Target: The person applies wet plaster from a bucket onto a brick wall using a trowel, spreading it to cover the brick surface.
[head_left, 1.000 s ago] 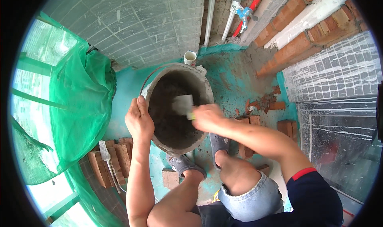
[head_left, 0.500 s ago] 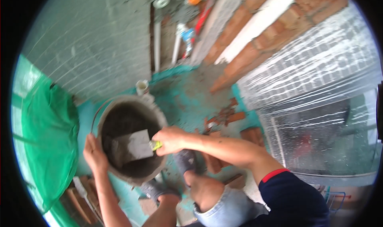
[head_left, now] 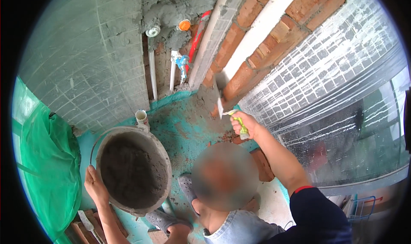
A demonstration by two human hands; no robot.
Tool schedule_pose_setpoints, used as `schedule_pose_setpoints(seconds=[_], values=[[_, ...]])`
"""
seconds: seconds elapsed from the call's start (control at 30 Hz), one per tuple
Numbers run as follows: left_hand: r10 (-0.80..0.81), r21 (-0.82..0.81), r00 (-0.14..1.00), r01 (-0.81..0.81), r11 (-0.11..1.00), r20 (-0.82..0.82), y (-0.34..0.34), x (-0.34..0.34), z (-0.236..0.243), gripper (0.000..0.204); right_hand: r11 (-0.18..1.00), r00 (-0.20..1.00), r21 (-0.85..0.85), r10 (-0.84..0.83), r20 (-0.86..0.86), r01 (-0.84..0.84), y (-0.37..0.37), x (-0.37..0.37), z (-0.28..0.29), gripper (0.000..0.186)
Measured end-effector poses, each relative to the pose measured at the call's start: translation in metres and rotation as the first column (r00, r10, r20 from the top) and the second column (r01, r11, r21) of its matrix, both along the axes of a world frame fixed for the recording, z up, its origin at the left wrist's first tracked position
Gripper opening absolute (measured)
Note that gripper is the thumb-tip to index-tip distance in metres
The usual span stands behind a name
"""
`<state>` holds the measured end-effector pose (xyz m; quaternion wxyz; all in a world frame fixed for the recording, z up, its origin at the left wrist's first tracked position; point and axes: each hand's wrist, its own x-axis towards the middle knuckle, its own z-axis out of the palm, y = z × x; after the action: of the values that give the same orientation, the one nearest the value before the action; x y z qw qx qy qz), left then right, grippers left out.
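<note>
Bucket (head_left: 165, 171), lower left of frame: matt, rim crusted with rough grey residue. Mortar (head_left: 128, 171) inside: dark, matt, grainy. Trowel blade (head_left: 220, 108), near centre: flat grey metal; trowel handle (head_left: 243, 130): yellow-green, plastic-looking. Bricks (head_left: 308, 6), upper right: matt, rough. Pipe (head_left: 261, 29) alongside: smooth white plastic look. Netting (head_left: 51, 158), far left: thin creased cloth. Shorts (head_left: 244, 227), bottom: faded denim.

Yellow-green-handled trowel (head_left: 220, 107), blade edge-on, right of grey bucket (head_left: 165, 169) with dark mortar (head_left: 130, 171).

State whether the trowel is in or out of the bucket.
Out: the right hand holds the trowel near the brickwork, well apart from the bucket.
</note>
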<state>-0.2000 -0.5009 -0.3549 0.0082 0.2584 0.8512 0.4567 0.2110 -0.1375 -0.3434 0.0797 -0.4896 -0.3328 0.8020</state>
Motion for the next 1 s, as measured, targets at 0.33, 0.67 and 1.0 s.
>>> schedule_pose_setpoints(seconds=[0.33,0.67,1.0], values=[[0.030,-0.150,0.996,-0.042,0.988,-0.082,-0.037,-0.016,0.007,0.042,0.909,0.916,0.117,0.393,0.078,-0.400,-0.101,-0.063,-0.011,0.018],[0.000,-0.146,1.000,0.002,0.989,0.009,0.011,0.027,0.022,0.043,-0.147,0.400,0.510,0.454,0.796,-0.848,-0.179,-0.178,-0.013,0.021],[-0.011,-0.103,0.999,0.016,0.995,0.048,0.013,0.031,0.012,0.042,0.292,0.522,0.448,0.627,0.578,-0.845,-0.219,-0.241,-0.036,0.032]])
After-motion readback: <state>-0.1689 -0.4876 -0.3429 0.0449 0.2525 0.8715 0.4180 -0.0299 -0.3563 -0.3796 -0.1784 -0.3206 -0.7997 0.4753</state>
